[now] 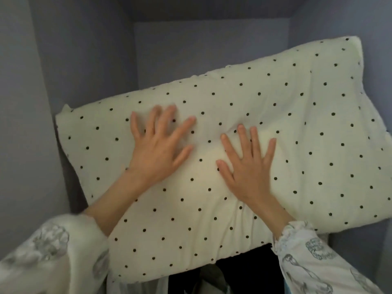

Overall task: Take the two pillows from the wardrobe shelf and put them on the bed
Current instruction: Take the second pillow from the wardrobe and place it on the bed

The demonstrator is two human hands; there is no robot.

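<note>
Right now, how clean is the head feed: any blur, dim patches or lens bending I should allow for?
Head view: dim, bluish light inside the wardrobe; the pillow is the brightest area, without glare; left hand and right hand are slightly soft, the sleeves blurrier; wide-angle bending slants the wardrobe walls.

Home bedroom, inside a wardrobe (84,60) w/ grey-lilac panels, dotted pillow (275,124) on shelf.

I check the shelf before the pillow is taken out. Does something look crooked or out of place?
Yes. The dotted pillow lies askew in the wardrobe compartment: its right end sits higher and its near edge hangs past the front. The left hand and right hand rest flat on it, fingers spread. No damage visible.
</note>
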